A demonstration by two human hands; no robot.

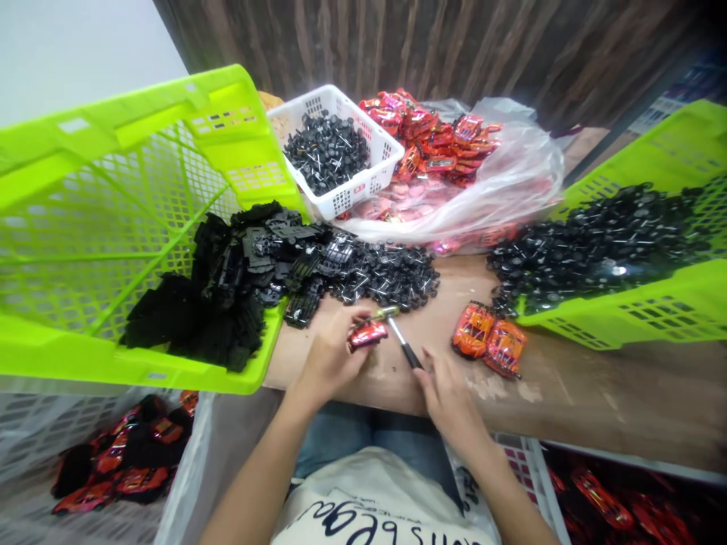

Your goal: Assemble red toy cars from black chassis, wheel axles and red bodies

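In the middle of the table front, my left hand (333, 354) is closed around a shiny red toy car body (367, 335), held on its side. My right hand (448, 390) grips the black handle of a small hammer (404, 344). The hammer's brass-coloured head lies against the upper edge of the car, and whether it presses there I cannot tell. Beyond my hands spreads a pile of black wheels on metal axles (386, 276). Black car chassis (307, 295) lie to its left. Two orange-red car bodies (488, 338) rest side by side to the right of my right hand.
A tipped green crate (227, 385) at left spills black chassis. Behind stands a white basket (355, 198) of wheels, beside a clear plastic bag (511, 193) with red car bodies. Another green crate (591, 325) at right holds wheel axles. Red cars (139, 481) fill a container below left.
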